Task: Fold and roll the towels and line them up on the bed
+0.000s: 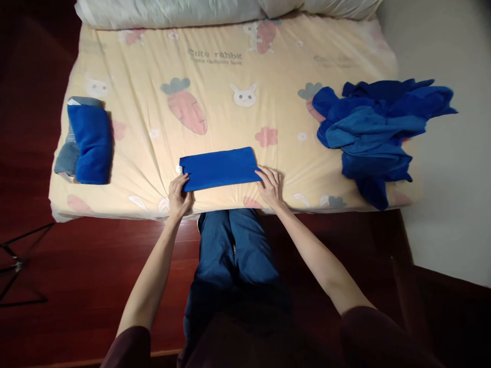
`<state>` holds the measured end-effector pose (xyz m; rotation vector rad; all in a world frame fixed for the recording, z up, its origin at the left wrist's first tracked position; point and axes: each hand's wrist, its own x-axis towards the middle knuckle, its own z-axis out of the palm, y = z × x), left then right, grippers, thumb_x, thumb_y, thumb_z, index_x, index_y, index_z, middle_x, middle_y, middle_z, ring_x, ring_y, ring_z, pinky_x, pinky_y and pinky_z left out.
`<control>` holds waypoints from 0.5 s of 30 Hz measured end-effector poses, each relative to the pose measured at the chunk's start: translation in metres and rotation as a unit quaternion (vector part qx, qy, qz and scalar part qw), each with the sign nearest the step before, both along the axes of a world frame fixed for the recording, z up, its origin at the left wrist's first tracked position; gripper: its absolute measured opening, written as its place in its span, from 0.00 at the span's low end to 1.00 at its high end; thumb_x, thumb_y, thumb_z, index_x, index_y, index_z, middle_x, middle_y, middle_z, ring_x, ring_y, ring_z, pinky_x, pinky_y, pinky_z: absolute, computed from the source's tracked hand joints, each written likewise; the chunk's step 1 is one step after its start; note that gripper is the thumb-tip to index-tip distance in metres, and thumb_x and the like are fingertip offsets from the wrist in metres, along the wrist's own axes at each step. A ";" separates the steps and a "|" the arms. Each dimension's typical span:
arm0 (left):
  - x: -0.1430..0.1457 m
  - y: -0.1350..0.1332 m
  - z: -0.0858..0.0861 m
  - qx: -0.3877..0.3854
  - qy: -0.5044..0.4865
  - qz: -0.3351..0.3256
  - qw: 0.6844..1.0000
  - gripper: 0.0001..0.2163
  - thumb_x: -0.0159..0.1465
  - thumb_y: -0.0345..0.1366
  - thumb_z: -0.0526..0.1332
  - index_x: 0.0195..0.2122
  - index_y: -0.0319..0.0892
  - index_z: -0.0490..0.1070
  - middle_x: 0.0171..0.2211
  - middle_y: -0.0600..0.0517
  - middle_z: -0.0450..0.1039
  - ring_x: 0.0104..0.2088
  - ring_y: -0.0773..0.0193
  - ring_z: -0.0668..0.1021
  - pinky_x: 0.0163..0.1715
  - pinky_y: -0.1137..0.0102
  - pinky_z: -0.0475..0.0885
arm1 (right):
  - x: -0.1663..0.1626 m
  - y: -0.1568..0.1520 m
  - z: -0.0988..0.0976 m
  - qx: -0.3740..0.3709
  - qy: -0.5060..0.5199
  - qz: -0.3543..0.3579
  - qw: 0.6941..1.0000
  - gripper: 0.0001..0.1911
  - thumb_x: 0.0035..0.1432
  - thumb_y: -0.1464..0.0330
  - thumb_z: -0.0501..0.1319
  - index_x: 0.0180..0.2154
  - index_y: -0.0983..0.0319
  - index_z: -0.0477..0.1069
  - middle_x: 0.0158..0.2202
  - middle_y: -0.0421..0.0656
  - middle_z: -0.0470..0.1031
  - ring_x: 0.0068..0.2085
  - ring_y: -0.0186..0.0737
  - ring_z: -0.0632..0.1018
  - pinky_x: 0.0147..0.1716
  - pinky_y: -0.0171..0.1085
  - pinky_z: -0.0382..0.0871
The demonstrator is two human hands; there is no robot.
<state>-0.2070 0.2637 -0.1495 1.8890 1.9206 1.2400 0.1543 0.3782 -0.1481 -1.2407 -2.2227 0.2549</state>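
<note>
A blue towel [218,168], folded into a flat strip, lies on the bed near its front edge. A small white tag [179,169] sticks out from its left end. My left hand [179,195] pinches the towel's near left corner, fingers curled at the edge. At the opposite end, my right hand [270,186] grips the right edge between thumb and fingers.
Folded or rolled blue and grey towels [94,143] rest at the bed's left side. A loose heap of blue towels [378,133] lies at the right. Behind is a pale quilt [172,14]; a wall [448,204] borders the right. Black tripod legs [18,266] stand at lower left.
</note>
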 end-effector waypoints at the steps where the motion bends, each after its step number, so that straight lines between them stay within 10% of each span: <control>1: 0.000 0.000 0.000 0.007 -0.004 -0.002 1.000 0.18 0.69 0.34 0.58 0.60 0.45 0.71 0.62 0.43 0.74 0.66 0.51 0.72 0.68 0.49 0.66 | 0.001 0.000 -0.001 0.004 0.011 0.002 1.000 0.21 0.70 0.72 0.52 0.59 0.57 0.75 0.63 0.46 0.76 0.63 0.49 0.74 0.64 0.53 0.65; 15: 0.000 -0.002 -0.006 -0.061 -0.074 0.121 0.988 0.23 0.74 0.54 0.52 0.58 0.42 0.71 0.49 0.42 0.71 0.48 0.55 0.78 0.51 0.60 0.74 | 0.003 0.001 -0.019 -0.078 0.150 -0.063 0.983 0.24 0.75 0.54 0.47 0.59 0.60 0.70 0.52 0.54 0.80 0.53 0.50 0.81 0.53 0.50 0.78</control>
